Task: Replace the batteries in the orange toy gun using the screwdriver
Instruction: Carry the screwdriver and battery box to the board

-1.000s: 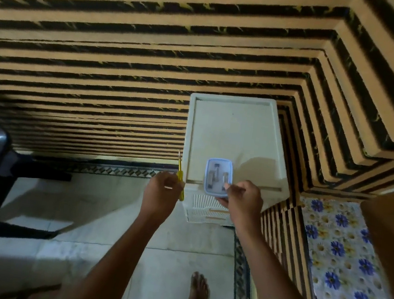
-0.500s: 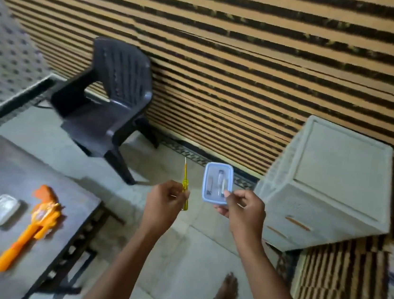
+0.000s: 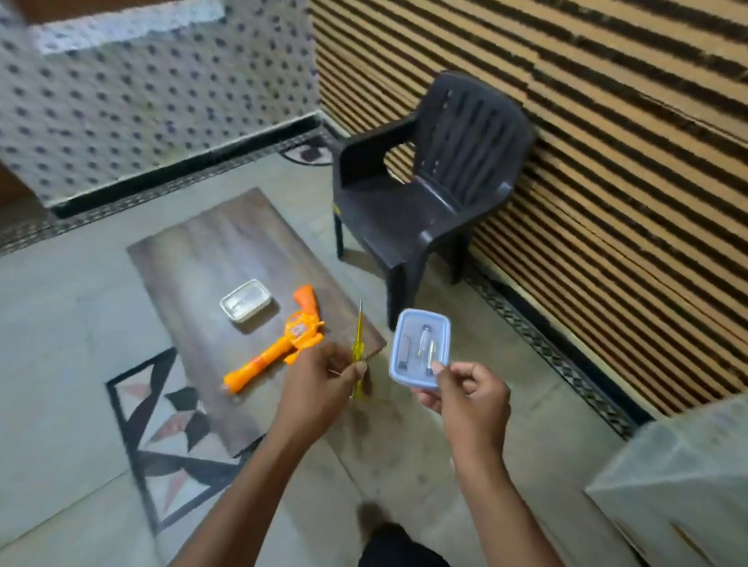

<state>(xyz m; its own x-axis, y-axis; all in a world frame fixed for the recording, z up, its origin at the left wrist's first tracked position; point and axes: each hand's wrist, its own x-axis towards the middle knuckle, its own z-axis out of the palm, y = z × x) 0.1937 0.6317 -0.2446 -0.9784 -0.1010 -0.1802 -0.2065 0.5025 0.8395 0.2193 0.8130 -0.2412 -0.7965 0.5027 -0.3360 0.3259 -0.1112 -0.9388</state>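
Over the low counter (image 3: pixel 205 262) in the middle of the tiled floor, the person stands with both hands full and nothing yet begun on the toy. The left hand (image 3: pixel 322 385) has its fingers curled round the handle of the yellow screwdriver (image 3: pixel 359 342), blade pointing up. The right hand (image 3: pixel 467 393) pinches the near edge of a small blue-rimmed box (image 3: pixel 420 355), which holds what look like the fresh batteries (image 3: pixel 425 343); how many I cannot tell.

The orange toy gun (image 3: pixel 282 342) lies flat on the counter, muzzle toward the person, grip toward the far end, untouched. Just beside it sits a small clear tray (image 3: pixel 246 300), apart from the gun.

To my eye this is the fetching stage, tools and cells being brought to the work. The next move calls for setting the box down on a free patch of counter, so one hand can steady the gun while the other finds the cover screw.

A dark plastic chair (image 3: pixel 420 195) stands past the counter's far corner, and a pale cabinet (image 3: pixel 705 489) at the right; neither blocks the reach.
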